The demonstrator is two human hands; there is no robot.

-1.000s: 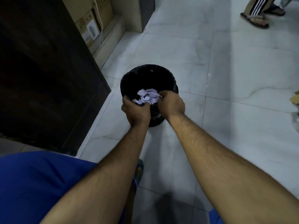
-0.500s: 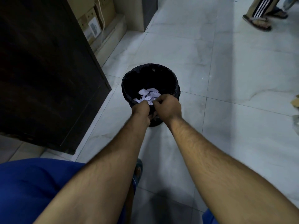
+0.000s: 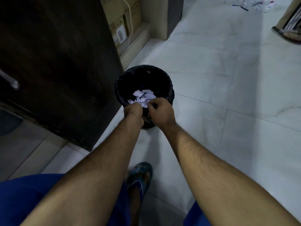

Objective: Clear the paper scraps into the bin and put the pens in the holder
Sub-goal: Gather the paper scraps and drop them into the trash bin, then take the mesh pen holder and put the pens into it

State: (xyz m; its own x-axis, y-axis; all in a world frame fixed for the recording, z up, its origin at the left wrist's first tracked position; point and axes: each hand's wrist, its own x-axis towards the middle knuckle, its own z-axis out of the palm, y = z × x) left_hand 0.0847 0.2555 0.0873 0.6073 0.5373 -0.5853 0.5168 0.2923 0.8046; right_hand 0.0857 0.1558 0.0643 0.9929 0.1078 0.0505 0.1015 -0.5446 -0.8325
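Note:
A black round bin (image 3: 169, 88) stands on the pale tiled floor beside a dark cabinet. White paper scraps (image 3: 143, 97) lie in a heap inside it. Both hands hover over the bin's near rim, close together. My left hand (image 3: 132, 112) has its fingers curled, the tips right at the edge of the scrap heap. My right hand (image 3: 162, 111) is pinched closed, with no scrap clearly in it. Far off at the top right, more scraps (image 3: 260, 4) and a dark pen (image 3: 244, 8) lie on the floor. No pen holder is in view.
A dark wooden cabinet (image 3: 57, 62) with a metal handle (image 3: 11, 82) is close on the left. Cardboard boxes (image 3: 120, 30) sit behind it. Another person's sandalled foot (image 3: 288, 35) is at the right edge. My own sandalled foot (image 3: 140, 176) is below the bin.
My hands have drawn together and pulled back toward the bin's near rim, fingers closing. The scraps once cupped between them now lie in the bin. The view has tilted up slightly.

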